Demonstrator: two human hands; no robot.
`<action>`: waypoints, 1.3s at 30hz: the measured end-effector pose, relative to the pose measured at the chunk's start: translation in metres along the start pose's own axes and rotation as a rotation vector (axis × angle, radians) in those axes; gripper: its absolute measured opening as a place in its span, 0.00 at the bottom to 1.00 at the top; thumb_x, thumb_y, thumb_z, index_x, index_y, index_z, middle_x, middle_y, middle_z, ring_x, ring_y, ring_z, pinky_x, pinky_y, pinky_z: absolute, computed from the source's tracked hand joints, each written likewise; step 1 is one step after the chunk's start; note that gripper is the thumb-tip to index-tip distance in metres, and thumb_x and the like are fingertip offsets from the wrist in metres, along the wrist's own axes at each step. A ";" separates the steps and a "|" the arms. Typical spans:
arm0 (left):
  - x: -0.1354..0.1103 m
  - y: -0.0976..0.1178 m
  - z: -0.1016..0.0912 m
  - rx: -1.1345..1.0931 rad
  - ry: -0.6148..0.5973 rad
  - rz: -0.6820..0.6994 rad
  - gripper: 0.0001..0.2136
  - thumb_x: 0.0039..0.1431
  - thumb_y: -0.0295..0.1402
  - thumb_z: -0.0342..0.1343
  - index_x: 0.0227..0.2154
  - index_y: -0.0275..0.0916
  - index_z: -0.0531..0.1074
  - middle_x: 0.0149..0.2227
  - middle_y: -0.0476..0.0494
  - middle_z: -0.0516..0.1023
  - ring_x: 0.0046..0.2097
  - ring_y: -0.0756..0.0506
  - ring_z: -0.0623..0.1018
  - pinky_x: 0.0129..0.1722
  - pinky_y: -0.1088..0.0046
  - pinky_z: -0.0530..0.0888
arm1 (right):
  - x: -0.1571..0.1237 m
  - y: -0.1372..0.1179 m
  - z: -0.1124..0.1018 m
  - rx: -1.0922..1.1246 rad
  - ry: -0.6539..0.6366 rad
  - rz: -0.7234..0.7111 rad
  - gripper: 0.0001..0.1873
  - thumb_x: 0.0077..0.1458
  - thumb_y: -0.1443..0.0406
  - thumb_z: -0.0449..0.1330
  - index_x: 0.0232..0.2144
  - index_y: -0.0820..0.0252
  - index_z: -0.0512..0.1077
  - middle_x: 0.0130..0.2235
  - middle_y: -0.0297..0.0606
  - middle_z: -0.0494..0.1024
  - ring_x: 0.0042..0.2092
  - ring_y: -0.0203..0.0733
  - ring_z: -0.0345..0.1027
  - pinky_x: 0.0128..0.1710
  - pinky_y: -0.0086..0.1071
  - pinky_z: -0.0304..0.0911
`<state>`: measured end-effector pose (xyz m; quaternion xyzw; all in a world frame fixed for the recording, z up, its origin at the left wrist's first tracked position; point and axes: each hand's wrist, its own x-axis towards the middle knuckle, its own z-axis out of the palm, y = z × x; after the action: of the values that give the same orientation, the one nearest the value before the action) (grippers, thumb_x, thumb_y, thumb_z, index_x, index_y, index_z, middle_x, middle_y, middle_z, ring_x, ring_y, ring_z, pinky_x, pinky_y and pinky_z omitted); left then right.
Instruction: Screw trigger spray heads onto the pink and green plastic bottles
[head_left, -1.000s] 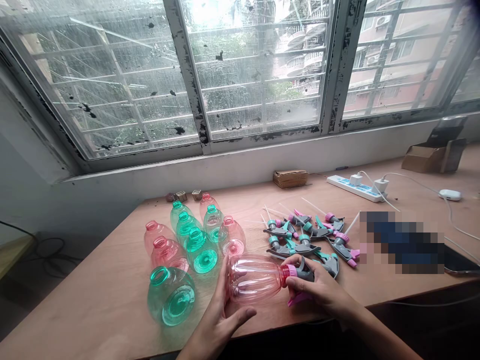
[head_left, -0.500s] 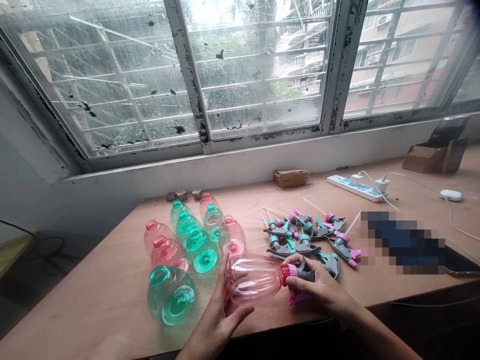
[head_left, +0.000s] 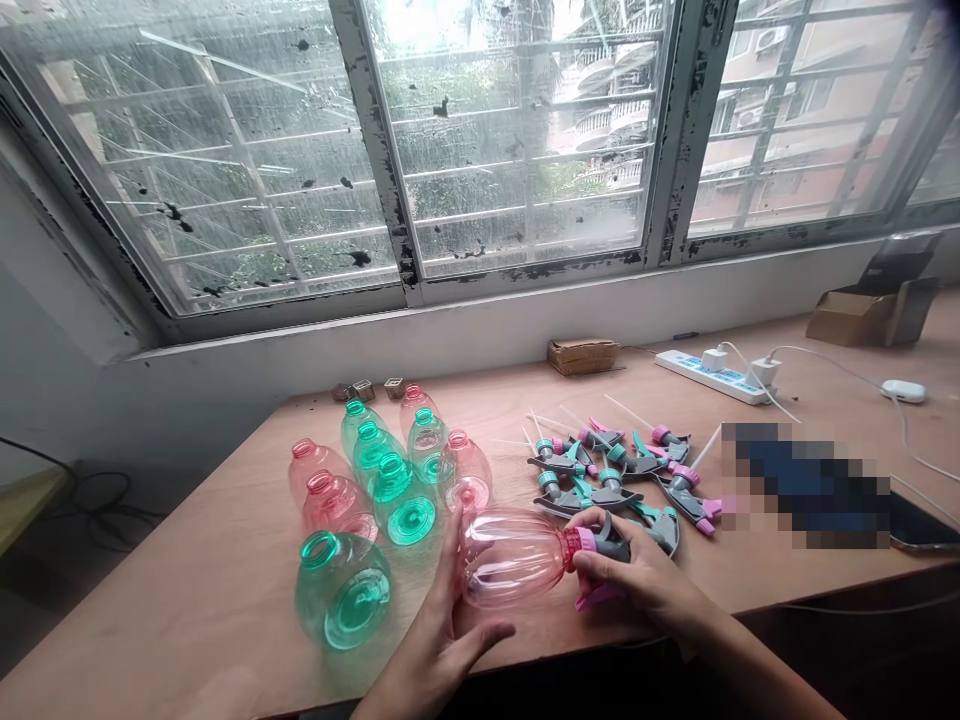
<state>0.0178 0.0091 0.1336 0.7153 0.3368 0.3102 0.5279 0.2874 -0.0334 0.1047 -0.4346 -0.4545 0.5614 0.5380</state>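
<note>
A clear pink bottle (head_left: 514,555) lies on its side in the air above the front of the table, between my two hands. My left hand (head_left: 448,610) holds it at the base, fingers along its far side and the thumb sticking out apart from it. At the neck, my right hand (head_left: 637,570) is closed on a grey spray head (head_left: 616,548) with a pink collar (head_left: 583,541), which sits on the bottle's mouth. The fingers partly cover the spray head, and a pink trigger (head_left: 600,597) shows below them.
Several green bottles (head_left: 343,600) and pink bottles (head_left: 466,475) stand open-mouthed on the left. Loose spray heads (head_left: 607,490) with thin tubes lie in a heap behind my right hand. Farther right are a power strip (head_left: 712,378), a blurred-out dark object (head_left: 817,490) and a cardboard box (head_left: 855,315).
The bottle has shifted very slightly to the right, and my left thumb has moved a little rightward. My right hand keeps its hold on the spray head.
</note>
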 end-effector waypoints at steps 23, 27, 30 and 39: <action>-0.001 -0.005 -0.001 -0.051 0.025 -0.059 0.49 0.61 0.46 0.65 0.75 0.46 0.38 0.77 0.39 0.47 0.75 0.31 0.50 0.74 0.52 0.49 | -0.002 -0.002 -0.005 -0.241 0.002 -0.070 0.22 0.53 0.52 0.73 0.42 0.58 0.73 0.36 0.35 0.79 0.37 0.45 0.73 0.39 0.35 0.68; 0.002 -0.004 0.002 -0.007 0.054 -0.001 0.48 0.61 0.44 0.65 0.75 0.47 0.40 0.76 0.39 0.51 0.75 0.30 0.51 0.73 0.51 0.50 | -0.001 -0.002 -0.004 -0.229 -0.002 -0.061 0.22 0.54 0.51 0.72 0.42 0.57 0.72 0.34 0.34 0.79 0.35 0.44 0.74 0.37 0.34 0.69; 0.003 0.000 0.003 0.065 0.103 0.067 0.45 0.62 0.41 0.65 0.74 0.50 0.43 0.76 0.41 0.48 0.76 0.30 0.47 0.73 0.51 0.47 | -0.001 -0.003 -0.002 -0.192 -0.028 -0.027 0.22 0.54 0.51 0.71 0.41 0.57 0.70 0.30 0.32 0.78 0.31 0.44 0.76 0.33 0.35 0.71; 0.000 -0.003 -0.001 -0.010 0.044 -0.010 0.48 0.61 0.44 0.66 0.75 0.48 0.39 0.77 0.41 0.42 0.76 0.32 0.43 0.74 0.52 0.43 | -0.001 -0.005 0.000 -0.202 0.010 -0.040 0.23 0.53 0.51 0.72 0.41 0.57 0.71 0.30 0.32 0.79 0.30 0.42 0.75 0.33 0.34 0.71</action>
<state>0.0170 0.0105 0.1308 0.7040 0.3504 0.3249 0.5254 0.2888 -0.0348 0.1092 -0.4802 -0.5146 0.4998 0.5048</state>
